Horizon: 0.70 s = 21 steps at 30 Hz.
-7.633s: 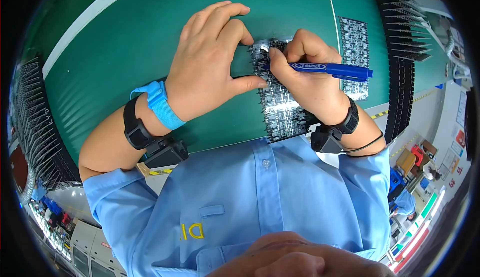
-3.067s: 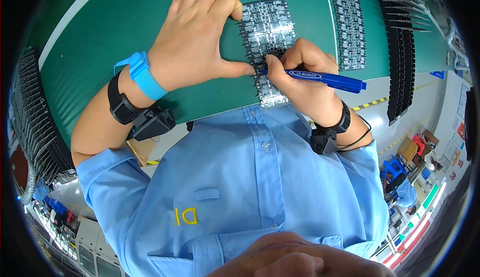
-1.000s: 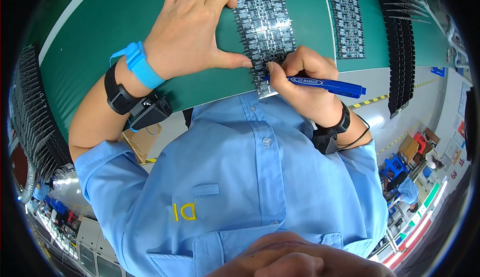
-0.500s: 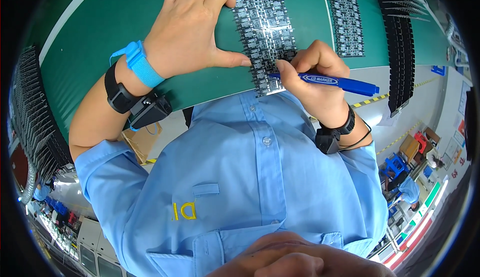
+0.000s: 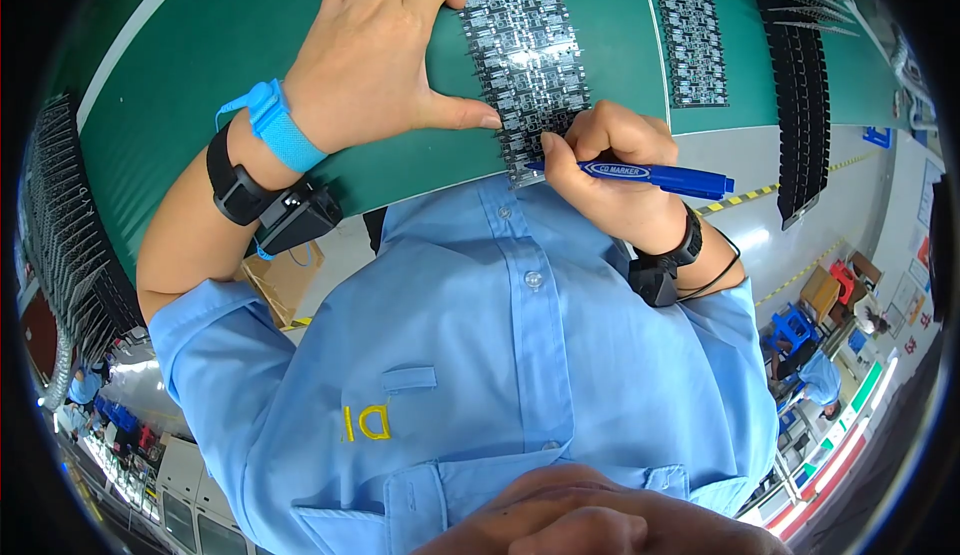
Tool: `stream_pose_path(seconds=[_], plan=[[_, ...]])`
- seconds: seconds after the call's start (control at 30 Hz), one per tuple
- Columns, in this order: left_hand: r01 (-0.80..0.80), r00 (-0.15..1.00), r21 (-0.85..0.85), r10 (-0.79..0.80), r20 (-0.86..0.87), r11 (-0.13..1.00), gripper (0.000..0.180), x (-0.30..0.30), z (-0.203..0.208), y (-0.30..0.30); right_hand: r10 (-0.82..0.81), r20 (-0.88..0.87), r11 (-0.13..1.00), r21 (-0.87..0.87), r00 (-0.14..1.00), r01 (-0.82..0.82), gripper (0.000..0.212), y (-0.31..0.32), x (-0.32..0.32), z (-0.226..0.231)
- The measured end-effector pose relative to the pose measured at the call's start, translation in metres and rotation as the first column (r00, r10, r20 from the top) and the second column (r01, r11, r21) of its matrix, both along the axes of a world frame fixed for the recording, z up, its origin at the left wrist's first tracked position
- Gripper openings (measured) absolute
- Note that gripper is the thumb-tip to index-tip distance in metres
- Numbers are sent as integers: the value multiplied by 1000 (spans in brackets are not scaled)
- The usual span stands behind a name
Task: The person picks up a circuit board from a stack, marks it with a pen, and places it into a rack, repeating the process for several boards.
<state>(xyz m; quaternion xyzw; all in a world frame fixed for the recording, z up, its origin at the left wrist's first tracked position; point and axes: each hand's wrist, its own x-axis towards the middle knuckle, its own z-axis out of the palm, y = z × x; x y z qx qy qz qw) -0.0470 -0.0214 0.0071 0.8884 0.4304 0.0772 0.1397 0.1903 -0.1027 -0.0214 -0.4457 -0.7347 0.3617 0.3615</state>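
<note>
A black printed circuit board panel (image 5: 525, 50), densely covered with small components, lies on the green work mat (image 5: 240, 85). Its near end reaches the table edge by my shirt. My left hand (image 5: 370, 80) rests along the panel's left side, fingers spread, with thumb and bent index finger touching that edge. In my right hand (image 5: 615, 175) is a blue marker pen (image 5: 680, 181), gripped between thumb and fingers. The pen's tip is at the panel's near end, close to the bottom edge. Part of the panel's right near corner is behind my right hand.
A second circuit board panel (image 5: 688, 35) lies to the right, past a white line on the mat. Beyond it stands a black slotted rack (image 5: 800, 115). Another toothed black rack (image 5: 65, 215) is at far left. Other people work in the background at lower right.
My right hand and the marker have shifted left and nearer to me, the tip now lower on the panel. The left hand has barely moved.
</note>
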Motion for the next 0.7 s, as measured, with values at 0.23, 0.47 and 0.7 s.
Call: stream_pose_path(seconds=[0.23, 0.47, 0.7], plan=[[3, 999, -11, -3, 46, 1000, 84, -1, -2, -1, 6, 5, 1000, 16, 1000, -7, 35, -2, -1, -1], [-2, 998, -35, 4, 61, 999, 84, -2, -5, -1, 14, 23, 1000, 7, 1000, -14, 35, -3, -2, 0], [1, 1000, -29, -1, 5, 1000, 85, 0, 2, 1, -20, -80, 999, -50, 997, 16, 33, 0, 1, 0]])
